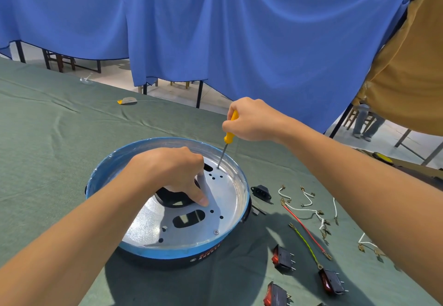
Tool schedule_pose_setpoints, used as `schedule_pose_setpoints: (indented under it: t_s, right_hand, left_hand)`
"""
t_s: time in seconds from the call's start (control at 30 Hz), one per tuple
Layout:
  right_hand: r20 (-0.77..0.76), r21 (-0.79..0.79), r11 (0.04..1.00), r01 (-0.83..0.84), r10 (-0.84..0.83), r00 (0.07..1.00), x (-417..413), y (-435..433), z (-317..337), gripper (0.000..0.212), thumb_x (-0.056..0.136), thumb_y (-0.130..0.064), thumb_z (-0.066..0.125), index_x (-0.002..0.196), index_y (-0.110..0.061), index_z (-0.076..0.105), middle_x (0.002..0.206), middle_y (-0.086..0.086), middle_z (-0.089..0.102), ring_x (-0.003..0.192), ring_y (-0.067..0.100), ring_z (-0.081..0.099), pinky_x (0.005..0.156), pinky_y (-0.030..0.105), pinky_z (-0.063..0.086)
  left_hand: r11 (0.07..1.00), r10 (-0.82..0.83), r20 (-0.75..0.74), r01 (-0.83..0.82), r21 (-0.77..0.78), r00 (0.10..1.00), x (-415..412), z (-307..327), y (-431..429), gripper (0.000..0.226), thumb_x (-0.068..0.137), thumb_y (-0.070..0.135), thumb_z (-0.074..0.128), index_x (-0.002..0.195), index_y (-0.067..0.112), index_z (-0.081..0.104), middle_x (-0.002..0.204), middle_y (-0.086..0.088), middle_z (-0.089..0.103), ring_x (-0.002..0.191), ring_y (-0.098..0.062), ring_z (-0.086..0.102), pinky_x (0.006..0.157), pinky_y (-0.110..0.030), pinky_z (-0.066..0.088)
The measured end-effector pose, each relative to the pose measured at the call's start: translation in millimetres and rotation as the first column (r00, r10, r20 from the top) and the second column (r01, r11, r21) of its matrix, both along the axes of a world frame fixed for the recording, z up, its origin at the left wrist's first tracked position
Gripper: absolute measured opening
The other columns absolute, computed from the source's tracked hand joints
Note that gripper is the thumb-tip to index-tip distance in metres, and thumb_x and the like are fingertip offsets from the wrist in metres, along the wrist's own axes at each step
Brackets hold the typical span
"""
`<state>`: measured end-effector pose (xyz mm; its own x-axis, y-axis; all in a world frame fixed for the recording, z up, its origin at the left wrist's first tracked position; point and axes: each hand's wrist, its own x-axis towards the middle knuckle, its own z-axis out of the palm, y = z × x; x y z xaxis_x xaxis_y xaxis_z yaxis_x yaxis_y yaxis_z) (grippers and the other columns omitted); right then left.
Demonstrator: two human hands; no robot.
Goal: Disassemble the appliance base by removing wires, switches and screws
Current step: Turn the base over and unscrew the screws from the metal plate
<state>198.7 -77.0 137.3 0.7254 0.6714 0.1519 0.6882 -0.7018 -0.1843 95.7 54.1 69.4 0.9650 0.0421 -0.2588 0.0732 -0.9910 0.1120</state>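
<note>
Your appliance base [167,256] on the table [60,138] dead ahead, your left hand [172,171] inside it, screwdriver [227,135] tip at its 1 o'clock, power socket [261,192] and wires [306,210] at its 3 o'clock, rocker switches [284,259] at 4 o'clock.

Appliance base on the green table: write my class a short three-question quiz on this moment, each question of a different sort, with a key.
1. True or false: the right hand grips the yellow screwdriver with its tip down on the metal plate inside the appliance base.
2. Where do the red switches lie? A) inside the base; B) on the green cloth to the right of the base; C) on the floor.
3. Fill in: a screw shows in the plate on the side ____ the camera (nearest / farthest from).
Key: 1 true; 2 B; 3 nearest.
</note>
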Motion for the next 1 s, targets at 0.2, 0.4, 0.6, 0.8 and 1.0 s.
schedule_pose_setpoints:
  t_s: [0.2,0.4,0.6,0.8,1.0]
  right_hand:
    - [0.031,0.01,1.0,-0.01,0.01,0.999,1.2,-0.7,-1.4,0.023,0.089,-0.033,0.061,0.088,-0.01,0.063,0.07,0.0,0.056,0.068,0.02,0.051,0.054,0.029,0.037]
    - [0.067,0.032,0.997,0.075,-0.077,0.995,1.5,0.2,-3.1,0.045,0.091,-0.049,0.055,0.084,-0.006,0.061,0.064,0.001,0.051,0.063,0.021,0.047,0.055,0.031,0.035]
    - [0.017,0.035,0.998,0.043,-0.044,0.999,1.3,-0.9,-4.2,0.037,0.085,-0.033,0.06,0.103,0.0,0.065,0.076,0.012,0.059,0.069,0.018,0.045,0.061,0.032,0.036]
    - [0.055,0.049,0.996,0.077,-0.08,0.995,2.9,-2.5,-5.9,0.036,0.089,-0.035,0.06,0.086,0.001,0.064,0.065,0.006,0.053,0.064,0.021,0.045,0.057,0.031,0.036]
    - [0.025,0.054,0.997,0.064,-0.065,0.998,0.8,-0.1,-5.4,0.048,0.091,-0.047,0.054,0.099,-0.002,0.065,0.07,0.007,0.057,0.067,0.02,0.048,0.06,0.035,0.04]
  left_hand:
    - [1.0,-0.005,0.015,0.005,0.002,1.0,0.4,-0.5,0.6,0.061,0.073,0.066,0.07,0.124,0.034,0.062,0.087,0.009,0.051,0.083,-0.018,0.057,0.059,-0.025,0.039]
    - [1.0,-0.005,0.009,0.005,0.011,1.0,-1.4,0.0,-0.1,0.065,0.073,0.067,0.069,0.128,0.034,0.061,0.095,0.004,0.054,0.087,-0.02,0.058,0.06,-0.026,0.04]
    - [1.0,0.006,0.004,-0.006,0.005,1.0,-0.9,0.3,-0.4,0.068,0.073,0.066,0.07,0.131,0.033,0.058,0.101,0.003,0.055,0.09,-0.021,0.059,0.066,-0.029,0.044]
    - [1.0,0.003,0.001,-0.003,0.011,1.0,-2.1,0.6,-0.6,0.069,0.073,0.066,0.069,0.132,0.032,0.057,0.103,0.002,0.057,0.092,-0.022,0.059,0.068,-0.029,0.045]
    - [1.0,-0.01,0.005,0.01,0.003,1.0,-1.8,0.8,-1.2,0.059,0.074,0.065,0.069,0.123,0.033,0.062,0.088,0.007,0.056,0.083,-0.017,0.058,0.059,-0.025,0.041]
